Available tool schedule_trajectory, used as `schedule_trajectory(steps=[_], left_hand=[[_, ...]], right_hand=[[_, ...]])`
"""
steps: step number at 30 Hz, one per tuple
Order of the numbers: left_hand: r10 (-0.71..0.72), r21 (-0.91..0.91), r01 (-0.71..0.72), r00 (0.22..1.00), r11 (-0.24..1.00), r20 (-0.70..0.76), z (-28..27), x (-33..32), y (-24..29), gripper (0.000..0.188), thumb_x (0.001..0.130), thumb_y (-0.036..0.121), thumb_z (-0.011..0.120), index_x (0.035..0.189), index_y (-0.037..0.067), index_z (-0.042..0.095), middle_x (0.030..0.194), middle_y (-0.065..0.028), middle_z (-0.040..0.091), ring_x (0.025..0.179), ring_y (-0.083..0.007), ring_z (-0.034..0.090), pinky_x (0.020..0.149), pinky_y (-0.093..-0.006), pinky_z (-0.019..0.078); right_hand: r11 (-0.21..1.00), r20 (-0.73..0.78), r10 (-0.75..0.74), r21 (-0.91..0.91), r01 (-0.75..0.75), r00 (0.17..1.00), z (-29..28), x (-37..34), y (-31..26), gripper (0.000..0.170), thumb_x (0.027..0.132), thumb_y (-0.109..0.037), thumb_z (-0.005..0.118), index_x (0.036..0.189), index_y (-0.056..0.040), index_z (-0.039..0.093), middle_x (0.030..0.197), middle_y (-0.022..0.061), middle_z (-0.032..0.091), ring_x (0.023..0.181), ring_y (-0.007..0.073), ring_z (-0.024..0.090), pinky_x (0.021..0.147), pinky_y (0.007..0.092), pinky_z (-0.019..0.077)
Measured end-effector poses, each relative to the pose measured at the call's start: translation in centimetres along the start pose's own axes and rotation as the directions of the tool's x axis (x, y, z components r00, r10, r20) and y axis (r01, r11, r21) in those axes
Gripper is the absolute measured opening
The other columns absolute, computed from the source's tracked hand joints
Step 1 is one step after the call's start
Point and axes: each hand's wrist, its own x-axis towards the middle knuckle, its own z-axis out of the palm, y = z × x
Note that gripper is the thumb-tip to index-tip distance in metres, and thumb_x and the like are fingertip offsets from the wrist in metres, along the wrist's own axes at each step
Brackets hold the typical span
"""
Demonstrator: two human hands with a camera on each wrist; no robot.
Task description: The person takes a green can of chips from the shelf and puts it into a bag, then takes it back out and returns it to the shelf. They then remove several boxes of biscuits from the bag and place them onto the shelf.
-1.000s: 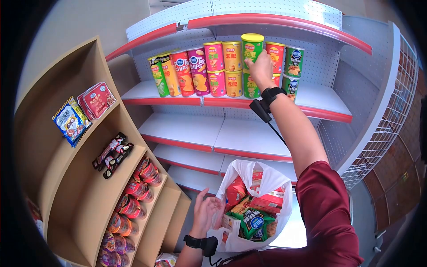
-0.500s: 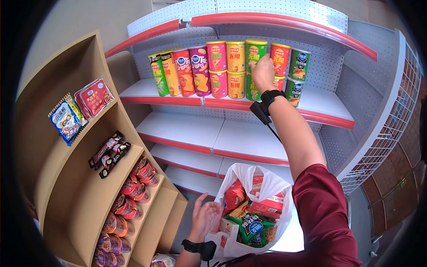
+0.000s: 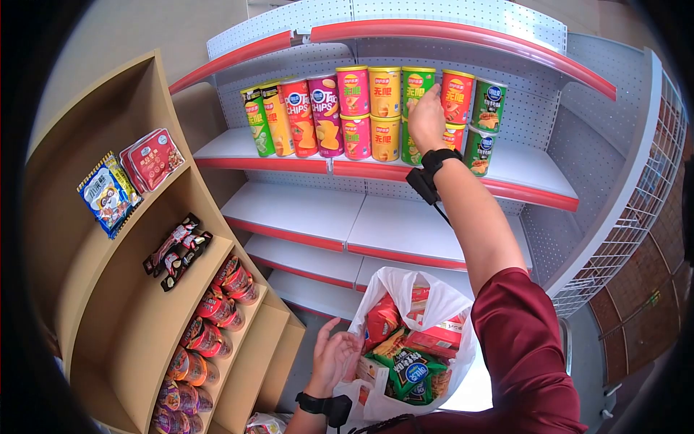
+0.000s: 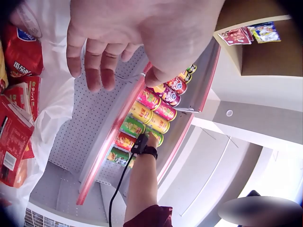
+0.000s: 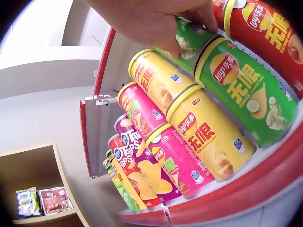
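Note:
My right hand point(image 3: 426, 119) is around the upper green can point(image 3: 417, 79), which stands on a lower green can point(image 3: 411, 147) in the row of chip cans. In the right wrist view, the thumb of the hand point(image 5: 156, 21) lies on one side of the green can point(image 5: 188, 41) and fingers on the other. My left hand point(image 3: 332, 358), fingers loosely bent and holding nothing, is beside the white plastic bag point(image 3: 463, 376) filled with red and green snack packs. The left wrist view shows this hand point(image 4: 137, 28) next to the bag point(image 4: 59, 90).
Yellow cans point(image 3: 384, 92) stand left of the green stack, red cans point(image 3: 456, 98) right of it, then dark green cans point(image 3: 489, 106). A red-edged shelf lip point(image 3: 463, 30) runs above. At left, a wooden shelf point(image 3: 108, 264) holds snack packs and cup-shaped packages point(image 3: 206, 336).
The upper green can has come down level with its neighbours, my right hand around it. My left hand stays near the bag. The head view has shifted slightly.

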Motion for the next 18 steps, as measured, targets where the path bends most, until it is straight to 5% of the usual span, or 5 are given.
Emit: schedule_trajectory(steps=[10, 18], left_hand=[[-0.009, 0.001, 0.009, 1.0, 1.0, -0.004, -0.5, 0.1, -0.2, 0.042, 0.088, 0.013, 0.045, 0.127, 0.006, 0.031, 0.089, -0.0148, 0.055, 0.083, -0.0241, 0.055, 0.077, -0.0363, 0.0453], [-0.007, -0.004, 0.007, 1.0, 1.0, 0.002, -0.5, -0.1, 0.0, 0.042, 0.088, 0.013, 0.045, 0.127, 0.006, 0.031, 0.089, -0.0146, 0.055, 0.082, -0.0237, 0.055, 0.077, -0.0358, 0.0455]], right_hand=[[1.0, -0.041, -0.002, -0.003, 0.002, 0.999, 1.4, -0.1, 0.3, 0.067, 0.079, -0.016, 0.061, 0.128, 0.012, 0.025, 0.11, 0.0277, 0.051, 0.097, 0.0382, 0.055, 0.08, 0.0419, 0.0464], [0.995, -0.149, -0.097, -0.031, 0.093, 0.984, -1.0, -0.8, -0.8, 0.06, 0.079, -0.014, 0.059, 0.128, 0.006, 0.031, 0.122, 0.0236, 0.044, 0.115, 0.0354, 0.041, 0.093, 0.0427, 0.0379]])
